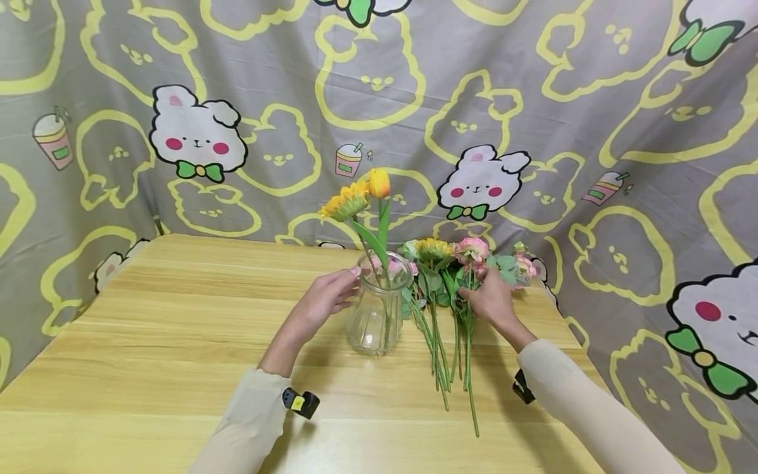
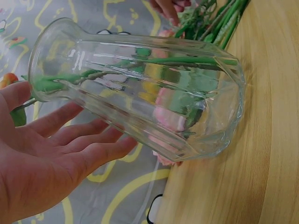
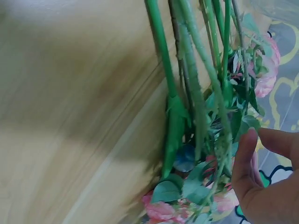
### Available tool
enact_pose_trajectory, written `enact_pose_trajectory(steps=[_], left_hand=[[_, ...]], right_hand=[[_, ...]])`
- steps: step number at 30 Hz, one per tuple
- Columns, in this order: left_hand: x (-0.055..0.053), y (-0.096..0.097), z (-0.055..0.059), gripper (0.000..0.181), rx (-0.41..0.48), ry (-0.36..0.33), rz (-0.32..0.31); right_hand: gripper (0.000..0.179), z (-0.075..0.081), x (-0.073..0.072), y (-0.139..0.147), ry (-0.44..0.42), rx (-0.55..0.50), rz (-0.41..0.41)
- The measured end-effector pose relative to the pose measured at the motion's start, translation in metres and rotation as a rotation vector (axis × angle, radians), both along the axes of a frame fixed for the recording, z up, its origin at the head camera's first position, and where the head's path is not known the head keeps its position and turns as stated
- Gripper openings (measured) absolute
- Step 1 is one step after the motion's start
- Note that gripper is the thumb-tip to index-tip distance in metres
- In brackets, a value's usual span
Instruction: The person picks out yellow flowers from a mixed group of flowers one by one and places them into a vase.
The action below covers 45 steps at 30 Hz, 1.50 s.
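Note:
A clear ribbed glass vase (image 1: pixel 374 322) stands upright on the table, holding a yellow sunflower (image 1: pixel 346 203) and an orange-yellow tulip (image 1: pixel 379 183). At its left side, my left hand (image 1: pixel 324 297) has its fingers loosely extended, fingertips right at the neck; the left wrist view shows the palm facing the glass (image 2: pixel 140 93). My right hand (image 1: pixel 490 299) reaches into a loose bunch of artificial flowers right of the vase, near a pink flower (image 1: pixel 472 250). Thumb and forefinger (image 3: pixel 246 156) come close together beside a green leaf (image 3: pixel 249 122); I cannot tell whether they pinch anything.
Another sunflower (image 1: pixel 434 249) and more pink blooms (image 1: pixel 524 266) lie in the bunch, their green stems (image 1: pixel 438 355) pointing toward the table's near side. A grey patterned cloth (image 1: pixel 284 72) hangs behind the wooden table (image 1: pixel 177 342) and around its sides.

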<state>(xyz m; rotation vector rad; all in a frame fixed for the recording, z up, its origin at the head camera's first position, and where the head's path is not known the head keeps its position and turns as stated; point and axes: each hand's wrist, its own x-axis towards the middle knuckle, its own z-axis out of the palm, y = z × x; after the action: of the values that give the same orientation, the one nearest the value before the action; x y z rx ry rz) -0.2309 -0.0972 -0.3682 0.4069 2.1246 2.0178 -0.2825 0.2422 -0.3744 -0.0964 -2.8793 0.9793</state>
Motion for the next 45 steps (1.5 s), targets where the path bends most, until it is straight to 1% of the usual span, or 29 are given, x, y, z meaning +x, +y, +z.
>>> enact_pose_trajectory(steps=[3, 5, 8, 10, 13, 16, 22, 28, 32, 37, 45], left_hand=[[0.0, 0.0, 0.0, 0.062, -0.005, 0.0, 0.004], [0.0, 0.0, 0.0, 0.062, -0.008, -0.003, 0.008], [0.0, -0.001, 0.0, 0.062, -0.01, -0.004, 0.008], [0.0, -0.001, -0.001, 0.063, -0.009, -0.003, 0.007], [0.0, 0.0, -0.001, 0.063, -0.01, 0.003, 0.003], [0.0, 0.0, -0.002, 0.062, -0.008, 0.003, 0.004], [-0.001, 0.004, -0.002, 0.059, -0.004, 0.001, 0.018], [0.0, 0.006, -0.002, 0.058, -0.005, 0.013, 0.035], [0.0, 0.005, -0.001, 0.058, -0.004, 0.022, 0.044], [0.0, 0.006, 0.0, 0.057, -0.001, 0.024, 0.074], [0.004, 0.012, 0.003, 0.056, 0.005, 0.0, 0.138]], right_hand=[[0.055, 0.002, -0.001, -0.006, 0.012, 0.039, 0.029], [0.049, 0.003, -0.001, -0.01, 0.023, 0.081, 0.051], [0.039, 0.003, -0.002, -0.017, 0.013, 0.106, 0.082], [0.037, 0.002, -0.001, -0.022, -0.009, 0.111, 0.102], [0.04, -0.001, 0.0, -0.028, -0.065, 0.086, 0.135], [0.042, -0.005, 0.001, -0.031, -0.101, 0.092, 0.152], [0.039, -0.011, 0.0, -0.034, -0.111, 0.109, 0.149], [0.043, -0.014, -0.001, -0.035, -0.143, 0.123, 0.154], [0.044, -0.015, -0.001, -0.037, -0.143, 0.119, 0.159], [0.043, -0.016, -0.001, -0.038, -0.141, 0.104, 0.158], [0.043, -0.019, -0.001, -0.037, -0.154, 0.101, 0.158]])
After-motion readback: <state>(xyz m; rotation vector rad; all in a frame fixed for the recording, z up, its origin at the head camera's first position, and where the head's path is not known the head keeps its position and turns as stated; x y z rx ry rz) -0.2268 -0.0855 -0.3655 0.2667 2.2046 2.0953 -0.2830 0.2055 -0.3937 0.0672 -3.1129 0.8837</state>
